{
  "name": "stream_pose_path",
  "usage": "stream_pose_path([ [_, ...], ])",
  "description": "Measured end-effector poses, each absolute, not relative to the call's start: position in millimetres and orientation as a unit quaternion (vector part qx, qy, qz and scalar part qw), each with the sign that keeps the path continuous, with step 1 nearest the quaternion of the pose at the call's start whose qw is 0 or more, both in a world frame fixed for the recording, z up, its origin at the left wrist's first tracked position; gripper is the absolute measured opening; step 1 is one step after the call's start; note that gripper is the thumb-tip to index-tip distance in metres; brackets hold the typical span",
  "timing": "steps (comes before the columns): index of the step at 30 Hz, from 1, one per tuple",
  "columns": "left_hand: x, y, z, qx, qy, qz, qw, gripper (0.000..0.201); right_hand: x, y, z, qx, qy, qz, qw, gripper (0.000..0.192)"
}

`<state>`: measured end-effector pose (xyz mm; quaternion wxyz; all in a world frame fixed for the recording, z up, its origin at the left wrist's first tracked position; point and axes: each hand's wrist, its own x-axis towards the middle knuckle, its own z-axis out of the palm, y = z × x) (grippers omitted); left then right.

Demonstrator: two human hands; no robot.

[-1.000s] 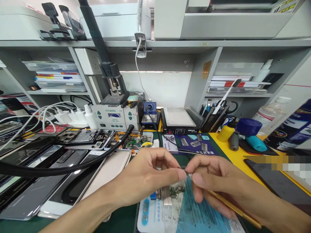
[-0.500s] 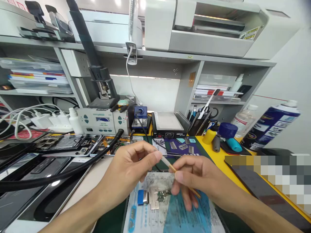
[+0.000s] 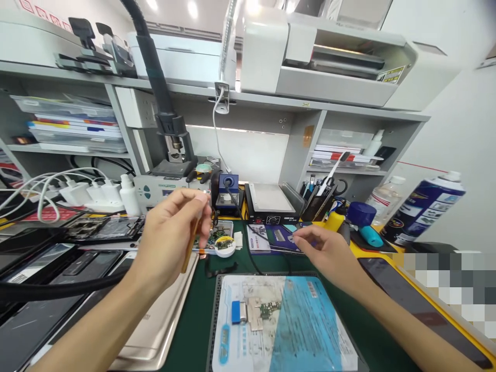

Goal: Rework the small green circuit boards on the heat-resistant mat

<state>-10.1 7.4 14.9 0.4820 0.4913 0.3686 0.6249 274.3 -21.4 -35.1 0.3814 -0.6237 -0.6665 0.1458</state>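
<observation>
The left hand (image 3: 166,237) is up at eight o'clock in the view, with its thumb and fingers pinching a thin gold stick (image 3: 189,253). The stick stands on a slant: its top end points to one o'clock, its bottom end to seven o'clock. A gold phone back (image 3: 165,315) lies under the arm, at six o'clock from this hand.

The right hand (image 3: 325,253) is at four o'clock. Its thumb and pointing finger are close together over the edge of a purple sheet (image 3: 279,235) — it is too small to tell if they pinch anything. A flat heater (image 3: 271,199) sits at ten o'clock from that hand.

At six o'clock, a blue and white pad (image 3: 306,325) lies flat on the green mat (image 3: 189,315). A small green board (image 3: 270,310) is on it, joined in a row with a metal plate (image 3: 253,313) and a blue end (image 3: 235,312). The row runs long ways — blue end to nine o'clock, green end to three.
</observation>
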Motion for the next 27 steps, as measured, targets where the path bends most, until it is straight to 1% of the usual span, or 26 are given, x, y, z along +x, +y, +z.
stream_pose_path([
  [2,-9.8,8.8,11.7,0.501,0.375,0.606,0.492,0.016,276.4,-17.8,-36.7,-0.629,-0.682,0.125,0.351,0.023],
  [6,-10.1,9.9,5.6,0.531,0.377,0.563,0.508,0.027,280.1,-13.9,-38.5,-0.624,-0.718,0.105,0.289,0.023],
  [11,-8.6,5.1,4.7,0.579,0.377,0.503,0.519,0.033,281.4,-14.0,-40.6,-0.612,-0.749,0.09,0.238,0.02],
  [16,-4.1,-0.1,2.6,0.618,0.385,0.438,0.527,0.03,284.7,-10.9,-39.5,-0.641,-0.731,0.069,0.225,0.017],
  [20,-1.1,-1.5,-2.2,0.631,0.381,0.415,0.534,0.028,294.0,-3.7,-39.3,-0.694,-0.686,0.05,0.211,0.017],
  [27,4.3,-3.5,-6.3,0.634,0.373,0.39,0.553,0.023,320.0,11.3,-38.8,-0.758,-0.634,0.048,0.148,0.023],
])
